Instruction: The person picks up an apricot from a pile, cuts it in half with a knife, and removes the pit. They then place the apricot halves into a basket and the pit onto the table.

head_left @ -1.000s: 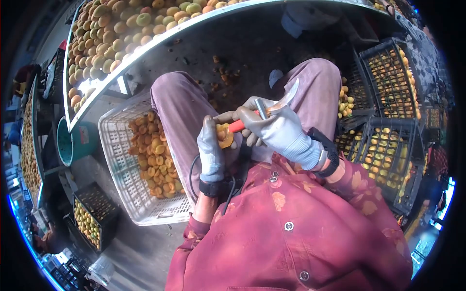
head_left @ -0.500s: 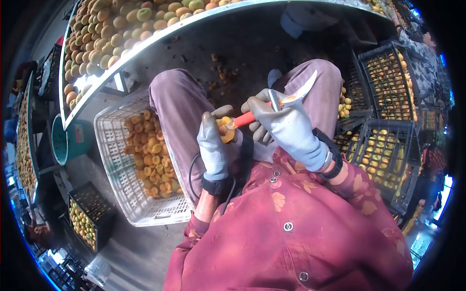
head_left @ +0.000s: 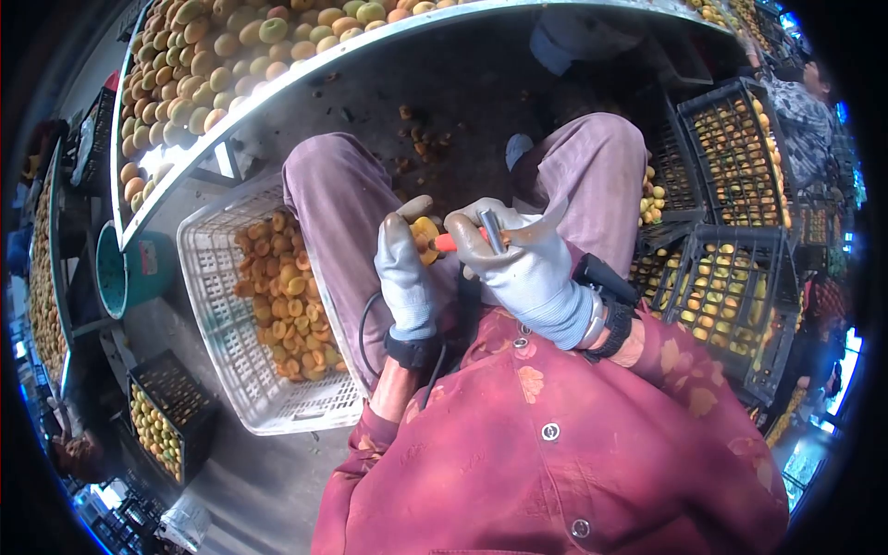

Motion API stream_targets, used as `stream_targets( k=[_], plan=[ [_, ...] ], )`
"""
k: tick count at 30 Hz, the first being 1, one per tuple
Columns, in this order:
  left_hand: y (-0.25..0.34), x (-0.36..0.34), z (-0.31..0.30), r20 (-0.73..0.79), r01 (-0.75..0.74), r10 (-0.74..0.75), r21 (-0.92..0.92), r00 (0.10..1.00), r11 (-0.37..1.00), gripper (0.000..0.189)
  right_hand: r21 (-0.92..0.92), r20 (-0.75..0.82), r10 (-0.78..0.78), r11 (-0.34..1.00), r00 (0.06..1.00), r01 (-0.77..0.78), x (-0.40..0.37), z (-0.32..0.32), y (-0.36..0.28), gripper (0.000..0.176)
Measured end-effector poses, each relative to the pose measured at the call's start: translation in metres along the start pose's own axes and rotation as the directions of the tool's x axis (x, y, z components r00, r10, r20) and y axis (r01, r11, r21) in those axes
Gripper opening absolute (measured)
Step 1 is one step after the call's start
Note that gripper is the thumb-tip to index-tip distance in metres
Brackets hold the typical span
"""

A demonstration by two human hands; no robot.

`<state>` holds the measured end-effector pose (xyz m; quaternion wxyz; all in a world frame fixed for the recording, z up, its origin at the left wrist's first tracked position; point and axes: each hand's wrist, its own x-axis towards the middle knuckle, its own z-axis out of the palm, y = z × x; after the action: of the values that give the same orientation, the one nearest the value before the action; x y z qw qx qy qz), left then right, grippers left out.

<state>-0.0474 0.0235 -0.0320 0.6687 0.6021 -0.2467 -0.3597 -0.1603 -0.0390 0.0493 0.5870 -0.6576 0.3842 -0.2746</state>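
Head view: left hand (head_left: 404, 270) clasps an apricot (head_left: 425, 233) at centre. Right hand (head_left: 527, 264), beside it rightward, grips a knife (head_left: 490, 231) crosswise, handle touching the fruit.

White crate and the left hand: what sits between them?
The person's trouser leg lies between the white crate and the left hand, in the head view.

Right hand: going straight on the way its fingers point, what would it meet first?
Most likely the yellow fruit held in the left hand; the orange-handled knife in the right hand looks almost against it.
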Motion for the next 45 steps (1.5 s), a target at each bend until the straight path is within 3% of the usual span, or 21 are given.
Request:
stream_targets(
  k=[1,2,4,5,6,7,8,9,12,14,16,20,22,23,26,27,28,30,33,38,45],
  plan=[
    [-0.004,0.002,0.000,0.007,-0.144,0.145,0.152,0.989,0.978,0.050,0.042,-0.022,-0.027,0.999,0.999,0.028,-0.001,0.004,-0.006,0.012],
    [-0.007,0.003,0.000,0.008,-0.147,0.147,0.149,0.989,0.978,0.050,0.040,-0.024,-0.030,0.999,0.999,0.031,-0.003,0.004,-0.002,0.012],
    [-0.005,0.004,0.003,-0.041,0.045,-0.054,-0.196,0.998,0.980,0.050,-0.320,0.064,-0.280,0.903,0.958,0.286,-0.007,0.002,0.015,0.026],
    [-0.002,0.005,0.004,-0.041,0.043,-0.052,-0.197,0.998,0.980,0.050,-0.580,0.179,-0.466,0.661,0.867,0.476,-0.005,-0.001,0.025,0.021],
    [0.002,0.004,0.005,-0.046,0.066,-0.076,-0.193,0.996,0.979,0.051,-0.579,0.180,-0.466,0.661,0.866,0.476,-0.008,0.002,0.033,0.021],
    [0.004,0.004,0.004,-0.054,0.088,-0.100,-0.188,0.994,0.978,0.051,-0.141,-0.044,-0.192,0.973,0.981,0.184,-0.012,0.008,0.040,0.019],
    [0.002,0.005,0.002,-0.057,0.088,-0.100,-0.186,0.993,0.979,0.051,0.382,-0.091,0.180,0.915,0.980,-0.133,-0.015,0.011,0.043,0.017],
    [0.000,0.008,-0.001,-0.055,0.107,-0.121,-0.207,0.991,0.972,0.051,0.548,-0.070,0.163,0.831,0.984,-0.098,-0.015,0.010,0.043,0.022],
    [0.006,0.010,0.000,-0.055,0.161,-0.180,-0.250,0.982,0.955,0.052,0.422,-0.140,0.322,0.875,0.936,-0.237,-0.014,0.009,0.032,0.025],
    [0.007,0.011,0.000,-0.057,0.196,-0.219,-0.269,0.974,0.943,0.054,0.456,-0.148,0.348,0.855,0.926,-0.248,-0.010,0.007,0.040,0.027],
    [0.003,0.014,0.000,-0.030,0.157,-0.179,-0.353,0.983,0.922,0.056,0.581,-0.045,0.392,0.759,0.919,-0.295,-0.007,0.003,0.045,0.025],
    [0.005,0.015,0.005,-0.056,0.160,-0.192,-0.361,0.980,0.919,0.056,0.708,-0.017,0.341,0.668,0.940,-0.229,-0.013,0.005,0.050,0.023],
    [0.006,0.016,0.008,-0.123,0.138,-0.200,-0.390,0.972,0.911,0.056,0.372,-0.088,0.093,0.927,0.992,-0.054,-0.017,0.012,0.057,0.022],
    [0.005,0.015,0.008,-0.123,0.140,-0.202,-0.387,0.972,0.911,0.056,0.052,-0.155,-0.150,0.986,0.977,0.160,-0.022,0.016,0.056,0.023],
    [0.004,0.018,0.006,-0.147,0.118,-0.159,-0.258,0.976,0.959,0.055,0.001,-0.127,-0.174,0.984,0.976,0.176,-0.020,0.013,0.050,0.022],
    [0.006,0.017,0.004,-0.125,0.160,-0.189,-0.210,0.974,0.965,0.055,0.507,-0.054,0.207,0.848,0.977,-0.152,-0.017,0.009,0.044,0.025],
    [0.007,0.016,0.003,-0.105,0.202,-0.220,-0.161,0.970,0.966,0.054,0.680,0.075,0.237,0.698,0.969,-0.224,-0.006,0.006,0.058,0.030],
    [0.009,0.015,0.004,-0.105,0.188,-0.206,-0.156,0.973,0.970,0.055,0.641,0.089,0.386,0.683,0.918,-0.350,-0.006,-0.003,0.044,0.037],
    [0.014,0.014,0.002,-0.089,0.186,-0.202,-0.159,0.975,0.970,0.056,0.608,0.012,0.464,0.700,0.886,-0.375,-0.006,0.002,0.036,0.043],
    [0.010,0.017,-0.001,0.003,0.241,-0.254,-0.328,0.967,0.913,0.057,0.660,0.031,0.501,0.640,0.865,-0.395,-0.004,0.000,0.056,0.047],
    [0.010,0.017,-0.003,0.035,0.241,-0.249,-0.401,0.968,0.883,0.056,0.777,0.083,0.502,0.509,0.861,-0.372,-0.004,0.004,0.064,0.047]
  ],
)
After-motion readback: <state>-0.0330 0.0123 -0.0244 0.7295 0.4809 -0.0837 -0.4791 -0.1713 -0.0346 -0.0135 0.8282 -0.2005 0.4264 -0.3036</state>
